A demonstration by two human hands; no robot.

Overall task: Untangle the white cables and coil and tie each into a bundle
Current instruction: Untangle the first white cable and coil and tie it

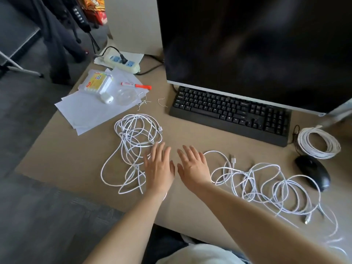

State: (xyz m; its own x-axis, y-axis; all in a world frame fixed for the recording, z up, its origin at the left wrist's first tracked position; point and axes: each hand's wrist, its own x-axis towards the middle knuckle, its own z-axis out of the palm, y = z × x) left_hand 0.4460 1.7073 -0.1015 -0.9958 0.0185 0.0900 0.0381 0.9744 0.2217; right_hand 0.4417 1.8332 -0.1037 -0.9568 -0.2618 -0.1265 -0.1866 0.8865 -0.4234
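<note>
Two loose tangles of white cable lie on the tan desk (76, 159). The left tangle (133, 138) spreads from the papers down toward the front edge, with a plug (160, 129) at its right side. The right tangle (266, 185) sprawls between my right hand and the mouse, one USB plug (233, 159) pointing up near its left end. My left hand (159, 166) lies flat with straight fingers on the right edge of the left tangle. My right hand (192, 166) is flat beside it, fingers spread, holding nothing. Several twist ties (144, 101) lie near the papers.
A black keyboard (228, 113) and a dark monitor (257, 50) stand behind the cables. A coiled white cable bundle (318, 143) and black mouse (312, 172) sit at the right. Papers (91, 111), a plastic box (99, 82), a red marker (136, 85) and a power strip (122, 61) lie at the back left.
</note>
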